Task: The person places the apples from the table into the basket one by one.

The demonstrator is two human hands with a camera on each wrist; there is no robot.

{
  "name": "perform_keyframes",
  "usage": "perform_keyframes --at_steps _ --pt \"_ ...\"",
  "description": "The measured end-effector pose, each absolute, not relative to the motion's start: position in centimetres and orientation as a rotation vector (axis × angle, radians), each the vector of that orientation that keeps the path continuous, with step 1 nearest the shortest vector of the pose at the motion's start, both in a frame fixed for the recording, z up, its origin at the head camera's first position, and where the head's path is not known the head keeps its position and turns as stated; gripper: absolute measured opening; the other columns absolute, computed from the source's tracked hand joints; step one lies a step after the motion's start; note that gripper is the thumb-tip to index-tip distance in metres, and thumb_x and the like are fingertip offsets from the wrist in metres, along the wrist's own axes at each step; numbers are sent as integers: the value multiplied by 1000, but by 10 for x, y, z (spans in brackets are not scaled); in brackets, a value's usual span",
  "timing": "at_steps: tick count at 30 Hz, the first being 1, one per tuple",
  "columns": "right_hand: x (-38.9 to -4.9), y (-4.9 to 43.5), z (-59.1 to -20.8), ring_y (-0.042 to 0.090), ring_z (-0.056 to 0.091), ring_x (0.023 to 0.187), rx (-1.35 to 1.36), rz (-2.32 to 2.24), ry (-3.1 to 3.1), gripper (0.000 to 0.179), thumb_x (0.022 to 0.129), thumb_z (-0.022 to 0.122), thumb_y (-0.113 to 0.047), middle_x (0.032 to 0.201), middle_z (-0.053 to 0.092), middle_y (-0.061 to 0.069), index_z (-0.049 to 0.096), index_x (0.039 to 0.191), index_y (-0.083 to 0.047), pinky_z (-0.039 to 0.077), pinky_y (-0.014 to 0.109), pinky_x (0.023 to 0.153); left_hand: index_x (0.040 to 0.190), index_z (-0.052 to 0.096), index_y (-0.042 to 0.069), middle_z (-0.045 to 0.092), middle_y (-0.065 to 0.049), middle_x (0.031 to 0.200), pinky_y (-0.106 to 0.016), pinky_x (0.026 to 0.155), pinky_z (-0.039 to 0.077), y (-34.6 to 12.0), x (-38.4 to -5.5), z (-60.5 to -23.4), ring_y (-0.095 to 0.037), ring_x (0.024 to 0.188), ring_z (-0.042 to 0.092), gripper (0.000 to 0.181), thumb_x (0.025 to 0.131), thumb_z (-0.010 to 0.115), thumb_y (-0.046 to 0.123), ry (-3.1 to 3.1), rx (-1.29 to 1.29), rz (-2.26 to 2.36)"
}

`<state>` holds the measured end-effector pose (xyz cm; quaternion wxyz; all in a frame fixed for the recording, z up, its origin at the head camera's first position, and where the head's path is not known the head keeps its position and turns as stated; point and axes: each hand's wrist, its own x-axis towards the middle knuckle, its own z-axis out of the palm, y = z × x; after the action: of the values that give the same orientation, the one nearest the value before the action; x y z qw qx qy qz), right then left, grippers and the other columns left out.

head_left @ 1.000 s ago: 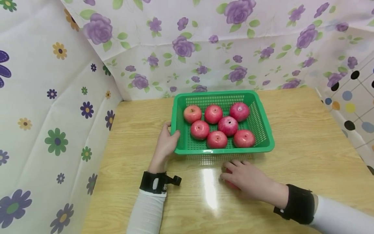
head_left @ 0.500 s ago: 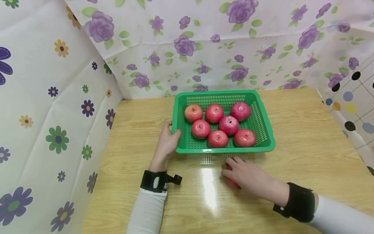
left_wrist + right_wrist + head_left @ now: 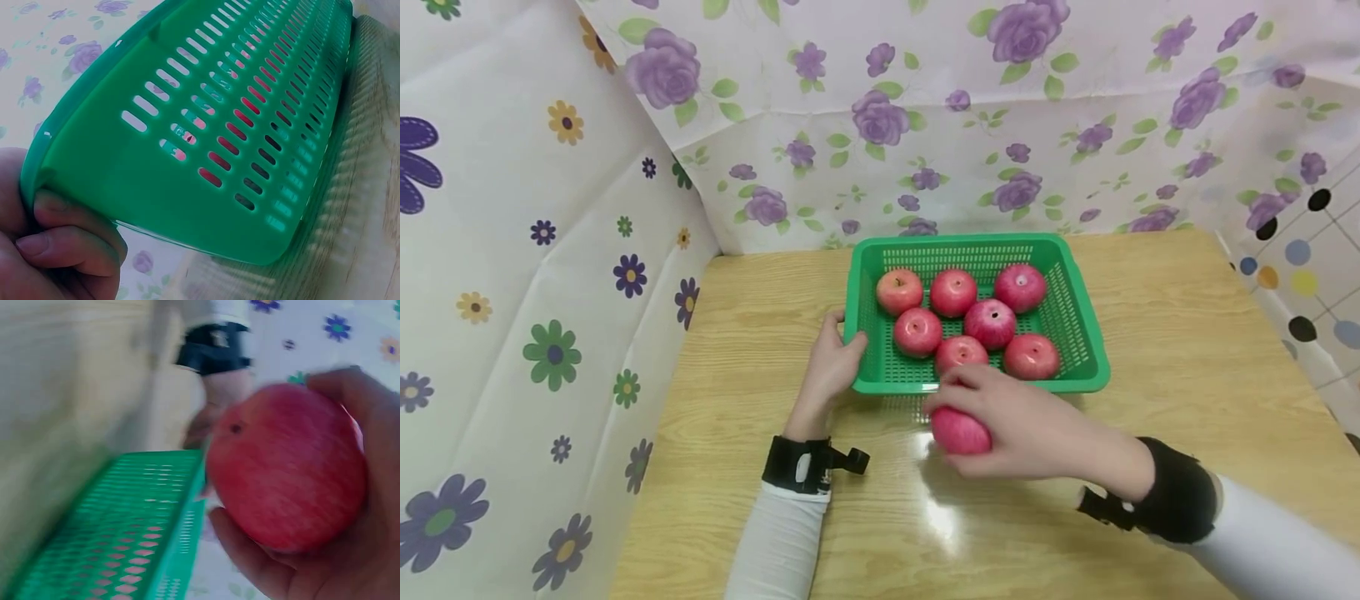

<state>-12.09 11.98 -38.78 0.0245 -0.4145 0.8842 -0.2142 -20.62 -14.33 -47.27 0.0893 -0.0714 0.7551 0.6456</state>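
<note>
A green plastic basket with slotted walls stands on the table, holding several red apples in its floor. My left hand grips its left rim, thumb inside; in the left wrist view the curled fingers hook under that rim. In front of the basket, my right hand holds another red apple raised over the table, its knuckles overlapping the near rim in the head view. The right wrist view shows this apple between thumb and fingers, with the basket beyond it.
The wood-grain table extends around the basket on all sides. Behind it hangs a curtain with purple roses, and at the left a sheet with daisies. A dotted, tile-patterned sheet borders the right side.
My right hand has lifted the apple off the table and brought it left and up toward the basket's near rim. My left hand keeps its grip on the basket.
</note>
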Motion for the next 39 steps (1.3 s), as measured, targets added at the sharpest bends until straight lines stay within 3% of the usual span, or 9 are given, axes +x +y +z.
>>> perform_keyframes --at_steps 5,9,16,22,27,32,35,39 --pt "-153 83 -385 14 49 113 -1153 -824 2912 51 86 66 -58 127 50 -3 58 127 -28 53 35 87 138 39 9 65 -26 106 -44 70 59 -144 -206 -474 -36 86 70 40 102 50 21 2297 -176 1904" --pt "-177 54 -401 23 48 115 -959 -720 2968 54 91 58 -59 131 48 3 54 134 -26 54 40 86 139 39 8 65 -19 96 -35 65 57 -144 -206 -475 -26 78 69 41 104 49 29 2333 -136 1868" --pt "-194 28 -426 29 43 121 -957 -561 2921 52 100 47 -48 134 44 11 49 144 -21 44 44 100 137 44 8 59 -16 117 -39 79 50 -143 -204 -474 -27 100 59 46 107 36 42 2423 -121 1783" --pt "-198 23 -436 28 40 123 -1081 -440 2977 55 100 48 -46 131 45 11 45 147 -16 32 44 110 137 44 8 57 -16 122 -41 84 48 -143 -204 -473 -27 106 57 45 108 32 41 2428 -124 1788" --pt "-200 21 -444 30 38 131 -1062 -389 2954 58 99 49 -43 137 46 12 45 146 -10 29 44 114 135 44 11 54 -15 128 -45 89 47 -145 -203 -472 -29 113 54 43 109 29 41 2448 -107 1797" --pt "-201 22 -451 36 13 149 -947 -396 2866 57 101 42 -38 155 36 13 43 149 -8 18 50 120 136 44 11 54 -15 131 -46 91 48 -145 -202 -474 -28 115 54 44 109 27 40 2450 -103 1792" --pt "-203 22 -453 36 -3 151 -887 -387 2803 58 101 39 -38 163 22 10 39 153 -11 8 53 120 138 43 11 54 -15 129 -45 88 50 -144 -202 -474 -28 112 56 44 109 27 41 2435 -111 1801" --pt "-206 21 -453 34 -10 150 -825 -388 2740 62 101 37 -42 166 9 8 33 156 -14 0 53 120 138 42 12 55 -14 126 -44 85 52 -144 -203 -474 -27 110 58 45 108 27 41 2430 -121 1802"
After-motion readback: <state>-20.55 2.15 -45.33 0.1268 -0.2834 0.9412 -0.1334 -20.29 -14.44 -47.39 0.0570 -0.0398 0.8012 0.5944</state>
